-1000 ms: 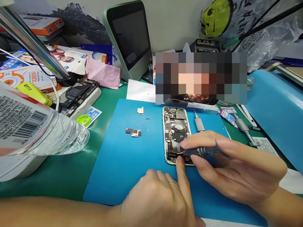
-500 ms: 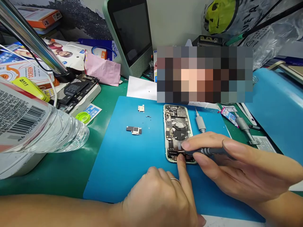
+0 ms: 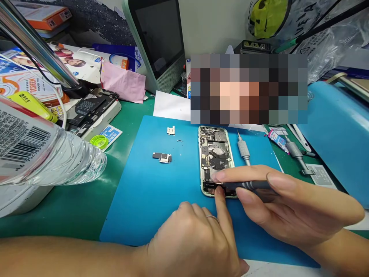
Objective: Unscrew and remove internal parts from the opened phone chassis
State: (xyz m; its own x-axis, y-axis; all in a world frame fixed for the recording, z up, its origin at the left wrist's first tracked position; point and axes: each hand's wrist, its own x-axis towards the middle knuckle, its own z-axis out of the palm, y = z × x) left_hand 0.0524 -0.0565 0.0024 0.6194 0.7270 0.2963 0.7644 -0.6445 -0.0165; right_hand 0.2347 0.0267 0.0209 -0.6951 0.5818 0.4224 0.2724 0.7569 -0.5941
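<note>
An opened smartphone (image 3: pixel 217 152) with its inner parts bare lies on a blue mat (image 3: pixel 138 200). My left hand (image 3: pixel 196 238) rests its stretched index fingertip on the phone's lower end; its other fingers are curled, and nothing shows in them. My right hand (image 3: pixel 288 204) is closed round a slim, dark-handled tool (image 3: pixel 248 185). The tool points left, its thin tip low over the phone, close to my left fingertip. My right index finger reaches along it over the phone, hiding part of the inside. I cannot make out the tip's exact shape.
Small metal phone parts (image 3: pixel 162 157) and tiny pieces (image 3: pixel 180 141) lie left of the phone. A screwdriver (image 3: pixel 243 148) lies at its right. A clear bottle (image 3: pixel 52 146) stands close at left, by another opened phone (image 3: pixel 92 109). A screen device (image 3: pixel 157 42) stands behind.
My right index fingertip and the tool have shifted slightly left across the phone's lower part. My left hand keeps its place on the phone. The whole view has shifted slightly.
</note>
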